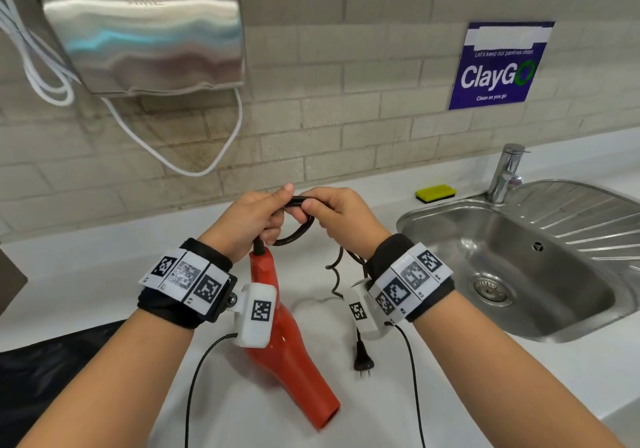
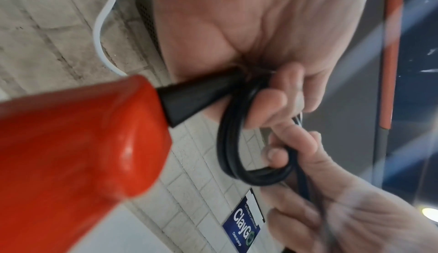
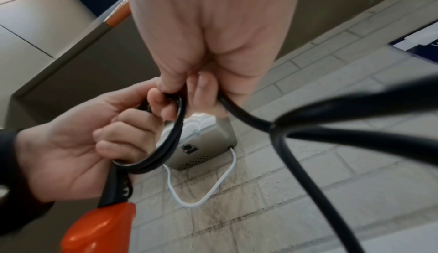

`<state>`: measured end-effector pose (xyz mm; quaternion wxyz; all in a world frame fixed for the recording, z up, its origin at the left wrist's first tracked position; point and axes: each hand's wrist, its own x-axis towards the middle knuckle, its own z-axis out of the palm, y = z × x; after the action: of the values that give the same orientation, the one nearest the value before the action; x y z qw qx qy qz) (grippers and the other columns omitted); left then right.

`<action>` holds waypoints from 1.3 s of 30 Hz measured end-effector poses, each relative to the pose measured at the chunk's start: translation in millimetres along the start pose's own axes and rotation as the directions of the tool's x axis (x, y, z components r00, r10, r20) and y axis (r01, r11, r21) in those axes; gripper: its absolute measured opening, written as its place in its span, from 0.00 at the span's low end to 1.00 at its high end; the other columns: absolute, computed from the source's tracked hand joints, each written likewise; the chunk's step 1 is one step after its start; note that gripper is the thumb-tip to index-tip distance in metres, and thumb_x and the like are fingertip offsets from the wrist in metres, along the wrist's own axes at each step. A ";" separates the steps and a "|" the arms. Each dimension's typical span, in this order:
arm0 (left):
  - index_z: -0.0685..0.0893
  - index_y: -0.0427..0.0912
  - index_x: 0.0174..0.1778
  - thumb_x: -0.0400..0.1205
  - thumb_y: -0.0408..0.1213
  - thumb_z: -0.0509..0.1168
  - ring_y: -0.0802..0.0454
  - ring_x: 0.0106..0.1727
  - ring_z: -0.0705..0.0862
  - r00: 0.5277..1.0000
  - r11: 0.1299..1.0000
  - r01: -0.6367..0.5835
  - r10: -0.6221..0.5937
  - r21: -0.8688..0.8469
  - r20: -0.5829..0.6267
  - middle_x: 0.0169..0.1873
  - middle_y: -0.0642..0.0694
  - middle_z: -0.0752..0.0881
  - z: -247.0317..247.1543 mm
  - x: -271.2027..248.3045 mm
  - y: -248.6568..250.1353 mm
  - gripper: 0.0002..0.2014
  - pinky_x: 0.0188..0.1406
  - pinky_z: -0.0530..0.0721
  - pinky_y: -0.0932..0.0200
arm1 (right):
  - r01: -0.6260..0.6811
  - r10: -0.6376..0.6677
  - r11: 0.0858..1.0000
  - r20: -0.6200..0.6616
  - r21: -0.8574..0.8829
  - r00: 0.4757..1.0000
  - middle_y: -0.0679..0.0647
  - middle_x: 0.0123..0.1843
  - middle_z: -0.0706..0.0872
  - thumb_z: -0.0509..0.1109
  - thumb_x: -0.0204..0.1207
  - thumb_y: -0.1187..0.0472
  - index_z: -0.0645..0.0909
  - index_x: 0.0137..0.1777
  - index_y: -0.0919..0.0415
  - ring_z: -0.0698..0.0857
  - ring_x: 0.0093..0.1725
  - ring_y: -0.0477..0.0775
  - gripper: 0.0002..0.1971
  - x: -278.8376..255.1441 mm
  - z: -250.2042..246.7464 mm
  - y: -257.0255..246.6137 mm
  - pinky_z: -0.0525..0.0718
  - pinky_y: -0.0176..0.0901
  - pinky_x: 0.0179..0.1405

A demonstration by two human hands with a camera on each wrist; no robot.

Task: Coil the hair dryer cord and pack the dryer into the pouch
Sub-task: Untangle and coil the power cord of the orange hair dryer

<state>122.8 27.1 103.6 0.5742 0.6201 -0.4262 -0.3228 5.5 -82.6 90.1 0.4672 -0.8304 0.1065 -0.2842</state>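
Note:
A red hair dryer [image 1: 289, 350] hangs by its black cord [image 1: 298, 232] above the white counter [image 1: 104, 284], nozzle pointing down toward me. My left hand [image 1: 258, 217] grips the coiled loops of cord just above the dryer's handle [image 2: 78, 141]. My right hand [image 1: 332, 213] pinches the same cord beside it, the two hands almost touching. Small loops of cord [image 3: 170, 144] hang from the left fingers. The loose end trails down under my right wrist to the plug [image 1: 363, 361], near the counter. A dark fabric [image 1: 62, 364], possibly the pouch, lies at lower left.
A steel sink [image 1: 512, 260] with a tap [image 1: 506, 173] is on the right, and a yellow sponge [image 1: 435, 193] sits behind it. A metal hand dryer [image 1: 145, 28] with white cable hangs on the tiled wall. A blue sign [image 1: 498, 66] is further right.

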 end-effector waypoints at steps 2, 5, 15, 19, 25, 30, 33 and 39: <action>0.84 0.37 0.29 0.83 0.50 0.55 0.61 0.14 0.57 0.999 1.000 0.007 -0.008 -0.016 -0.031 0.12 0.57 0.60 2.9 1.2 0.1 0.25 0.15 0.58 0.68 | 0.017 -0.016 1.000 -0.028 0.021 0.999 0.33 0.20 0.80 0.60 0.80 0.68 0.85 0.54 0.69 0.77 0.25 0.28 0.11 -0.2 0.6 -1.8 0.72 0.19 0.27; 0.81 0.40 0.23 0.84 0.47 0.55 0.61 0.13 0.55 0.994 1.000 0.006 -0.005 0.007 -0.109 0.10 0.56 0.61 9.1 3.8 0.4 0.25 0.13 0.54 0.68 | 0.025 -0.023 1.000 -0.061 0.018 0.998 0.41 0.30 0.82 0.60 0.80 0.68 0.85 0.51 0.71 0.79 0.30 0.30 0.11 -1.1 3.3 -1.6 0.73 0.19 0.33; 0.79 0.42 0.26 0.83 0.50 0.58 0.60 0.11 0.57 0.969 0.993 0.004 0.026 0.121 -0.245 0.08 0.55 0.61 16.5 11.1 -5.7 0.22 0.13 0.57 0.68 | -0.223 0.168 0.952 -0.253 -0.208 0.953 0.50 0.28 0.74 0.71 0.72 0.52 0.75 0.34 0.60 0.71 0.28 0.47 0.14 -27.8 -15.6 31.9 0.70 0.36 0.30; 0.80 0.44 0.24 0.82 0.51 0.59 0.60 0.11 0.58 0.963 0.984 0.009 0.039 0.176 -0.266 0.09 0.56 0.62 22.0 13.1 -7.6 0.22 0.14 0.58 0.67 | -0.431 0.422 0.811 -0.115 -0.397 0.899 0.52 0.23 0.66 0.67 0.74 0.46 0.65 0.25 0.60 0.65 0.24 0.50 0.24 -51.6 -17.1 50.4 0.64 0.38 0.24; 0.81 0.46 0.25 0.82 0.53 0.58 0.60 0.12 0.61 0.940 0.976 0.016 0.060 0.218 -0.336 0.07 0.55 0.63 27.1 19.3 -9.6 0.22 0.16 0.61 0.65 | -0.513 0.511 0.733 -0.137 -0.447 0.849 0.53 0.29 0.76 0.68 0.74 0.49 0.74 0.28 0.62 0.76 0.33 0.52 0.19 -74.2 -5.5 78.8 0.72 0.38 0.29; 0.82 0.45 0.26 0.82 0.53 0.57 0.59 0.12 0.59 0.937 0.990 0.018 0.033 0.143 -0.348 0.08 0.55 0.63 29.5 21.1 -10.5 0.23 0.15 0.59 0.66 | -0.506 0.755 0.476 0.040 -0.719 0.654 0.58 0.51 0.85 0.67 0.74 0.44 0.80 0.51 0.65 0.80 0.47 0.55 0.21 -86.0 11.8 105.4 0.76 0.41 0.44; 0.81 0.44 0.26 0.83 0.53 0.57 0.59 0.11 0.59 0.937 0.990 0.015 0.034 0.137 -0.347 0.08 0.56 0.63 31.2 20.5 -10.3 0.23 0.13 0.58 0.67 | -0.514 0.819 0.396 0.040 -0.761 0.572 0.52 0.36 0.80 0.69 0.71 0.44 0.76 0.38 0.61 0.79 0.42 0.54 0.19 -89.1 25.0 113.9 0.77 0.41 0.41; 0.80 0.44 0.25 0.82 0.53 0.58 0.60 0.10 0.61 0.943 0.982 0.030 0.034 0.187 -0.332 0.06 0.56 0.63 31.2 18.4 -8.9 0.23 0.12 0.60 0.70 | -0.410 0.838 0.347 0.083 -0.844 0.539 0.53 0.31 0.72 0.67 0.73 0.58 0.72 0.45 0.63 0.81 0.47 0.55 0.09 -81.4 40.9 116.7 0.79 0.40 0.44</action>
<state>104.3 -3.2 92.3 0.5768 0.7171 -0.3522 -0.1706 -27.2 -80.5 -54.2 0.1675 -0.8675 0.4087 0.2289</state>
